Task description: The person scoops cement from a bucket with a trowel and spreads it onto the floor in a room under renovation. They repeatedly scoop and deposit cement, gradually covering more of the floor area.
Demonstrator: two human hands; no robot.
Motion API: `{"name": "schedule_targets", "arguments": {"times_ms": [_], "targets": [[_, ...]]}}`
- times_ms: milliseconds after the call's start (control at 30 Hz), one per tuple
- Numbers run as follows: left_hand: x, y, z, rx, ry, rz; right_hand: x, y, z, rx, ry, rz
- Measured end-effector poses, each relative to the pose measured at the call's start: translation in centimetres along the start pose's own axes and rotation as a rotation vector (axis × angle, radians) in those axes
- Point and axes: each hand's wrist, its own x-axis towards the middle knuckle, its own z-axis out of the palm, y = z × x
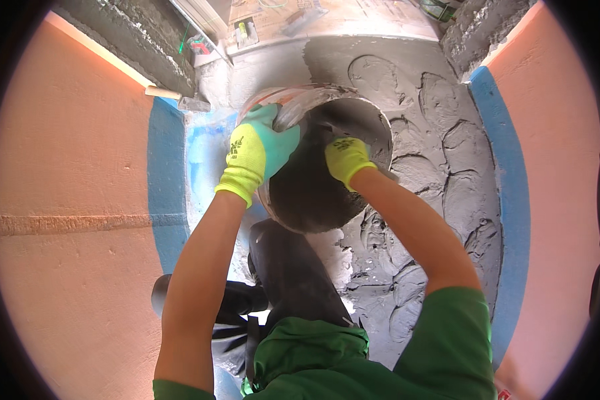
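Observation:
A large bucket [311, 90] is tipped over in front of me, its mouth turned toward me and its inside dark and coated with grey mortar. My left hand [263, 143], in a yellow and mint-green glove, grips the bucket's left side at the rim. Inside the mouth, near the right rim, is my gloved right hand [348, 160]. Its fingers look curled, but the bucket's dark inside hides what they hold. Wet grey mortar [440, 150] covers the floor to the right of the bucket, spread in rounded, overlapping strokes.
Orange walls with blue lower bands [507, 187] rise on both sides. A wooden-handled tool [163, 93] lies by the left wall. Beyond the mortar, a board [353, 17] bears a yellow-handled trowel [243, 30]. My dark-trousered knee [287, 260] is close below the bucket.

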Motion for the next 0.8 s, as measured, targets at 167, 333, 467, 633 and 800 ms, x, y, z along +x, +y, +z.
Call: {"name": "schedule_targets", "arguments": {"times_ms": [167,333,467,633,800], "targets": [[-0.4,0.4,-0.1,-0.027,-0.005,0.029,1.5,-5.7,4.3,-0.241,-0.086,-0.179],[-0.6,0.9,-0.2,-0.049,-0.064,0.021,-1.2,-1.9,1.1,0.094,-0.192,-0.116],[0.2,1.3,0.4,-0.041,-0.024,0.051,-2.2,1.4,-1.8,0.168,-0.277,0.018],[0.2,1.9,0.8,-0.004,-0.058,0.087,0.6,-0.1,0.3,0.091,-0.113,0.151],[-1.0,1.2,0.4,0.029,-0.023,0.143,2.7,-3.0,4.7,0.071,0.004,0.193]]}}
